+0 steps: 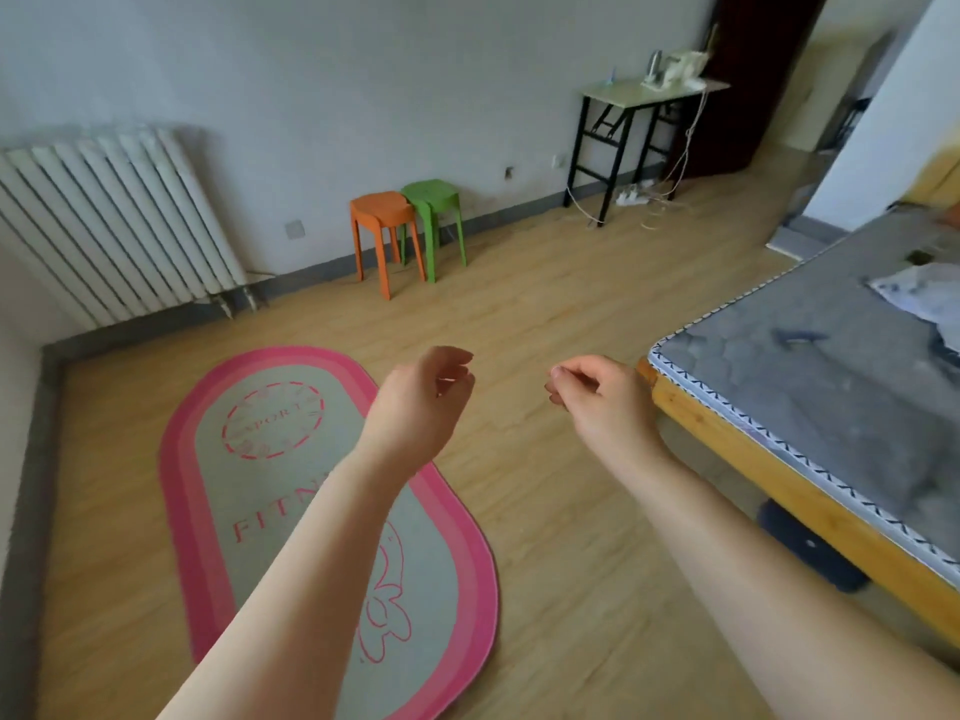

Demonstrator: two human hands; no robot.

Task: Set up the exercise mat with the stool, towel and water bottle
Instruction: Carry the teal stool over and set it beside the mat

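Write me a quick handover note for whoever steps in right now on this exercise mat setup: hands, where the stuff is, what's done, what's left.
Hands: left hand and right hand are both raised in front, fingers loosely curled, holding nothing.
Mat: the pink exercise mat lies flat on the wood floor, near the radiator.
Stools: the orange stool and green stool stand side by side at the far wall, off the mat.
Towel, water bottle: neither can be picked out clearly in view.
Done: mat is laid out.
Left: bring a stool to the mat, then find and place the towel and bottle.
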